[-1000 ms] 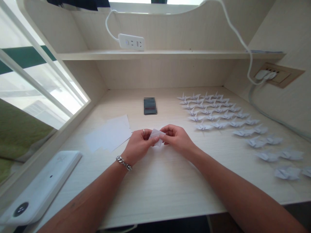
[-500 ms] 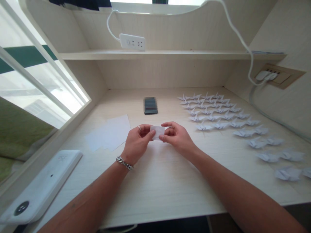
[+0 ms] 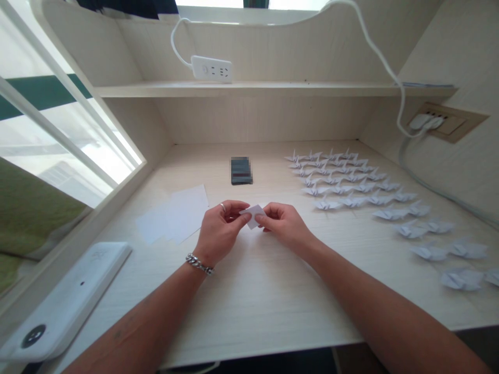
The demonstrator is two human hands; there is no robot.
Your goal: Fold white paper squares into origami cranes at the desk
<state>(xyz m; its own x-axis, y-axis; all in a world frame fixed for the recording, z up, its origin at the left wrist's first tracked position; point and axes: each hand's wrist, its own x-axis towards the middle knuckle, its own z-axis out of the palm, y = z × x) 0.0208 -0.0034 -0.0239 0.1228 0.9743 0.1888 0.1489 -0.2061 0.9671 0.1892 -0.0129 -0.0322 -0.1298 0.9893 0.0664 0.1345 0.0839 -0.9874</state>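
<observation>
A small folded piece of white paper is held a little above the desk, turned so that its corners point up and down. My left hand pinches its left corner between thumb and fingers. On the opposite side, my right hand grips the right edge, thumb on top. Flat white paper sheets lie overlapping on the desk to the left of my left hand. Rows of folded paper cranes stand to the right of my right hand.
Behind my hands lies a dark, blurred rectangular object. A long white device rests at the desk's left edge. A power strip stands on the shelf, and a white cable runs to the wall socket.
The folded paper has turned from lying square to standing on a corner. My right hand's fingers have moved down and curled in around its right edge.
</observation>
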